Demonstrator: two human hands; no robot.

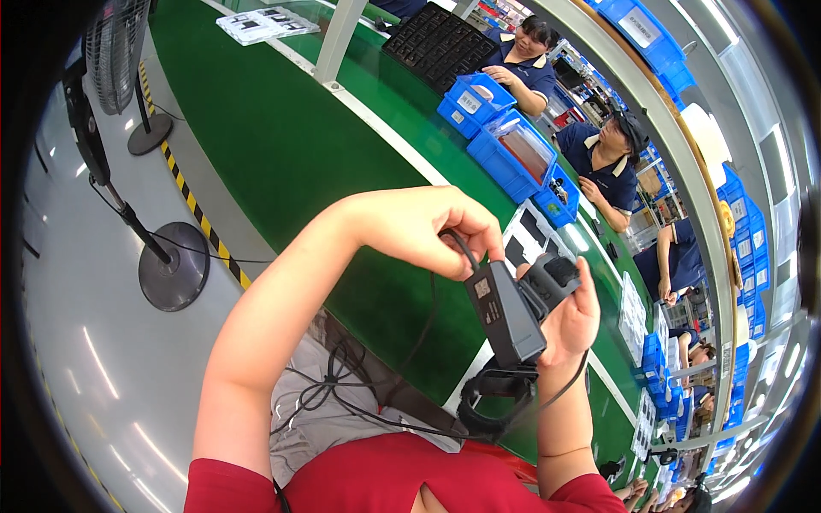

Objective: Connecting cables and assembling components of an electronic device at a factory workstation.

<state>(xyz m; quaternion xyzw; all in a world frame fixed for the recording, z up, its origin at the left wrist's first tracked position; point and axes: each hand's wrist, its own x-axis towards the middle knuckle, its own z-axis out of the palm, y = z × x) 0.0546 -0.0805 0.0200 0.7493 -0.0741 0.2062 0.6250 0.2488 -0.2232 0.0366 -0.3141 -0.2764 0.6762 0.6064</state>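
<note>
My left hand (449, 231) is closed in a pinch on a black cable (466, 248) where it meets the upper end of a black rectangular box (506, 315). The box has a small printed label on its side and tilts down toward my right wrist. My right hand (571, 325) cups the box from its right side, thumb pointing up. A dark grey rounded piece (549, 278) lies across its fingers, hiding most of them; one fingertip shows past it. Below the box hangs a black strap loop (496, 400), close to my right wrist. Tangled black cord (329, 380) lies over my lap.
A green conveyor-like table (376, 162) runs past me, with white trays (530, 235) and blue bins (513, 154) on it. Co-workers sit along the far side. A metal post (338, 43) rises from the table; a floor fan (171, 265) stands at left.
</note>
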